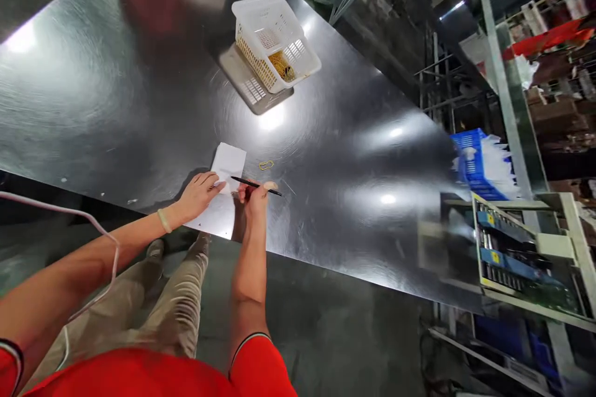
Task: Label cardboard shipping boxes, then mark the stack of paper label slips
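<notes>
A white pad of paper (230, 161) lies near the table's front edge. Across its lower left part rest the fingers of my left hand (200, 193), stretched out and holding nothing. My right hand (254, 196) is closed around a slim black pen (243, 180), whose left end is over the pad's lower right side. Whether the tip touches the paper, I cannot tell. A thin yellow loop (266, 165), which looks like a rubber band, lies to the right of the pad.
Farther back on the shiny metal table (326, 198) is a white plastic basket (254, 56) with yellow bands inside. To the right are a blue crate (472, 164) and a rack (526, 254) of metal tools. A pale cable (100, 226) crosses over my left arm.
</notes>
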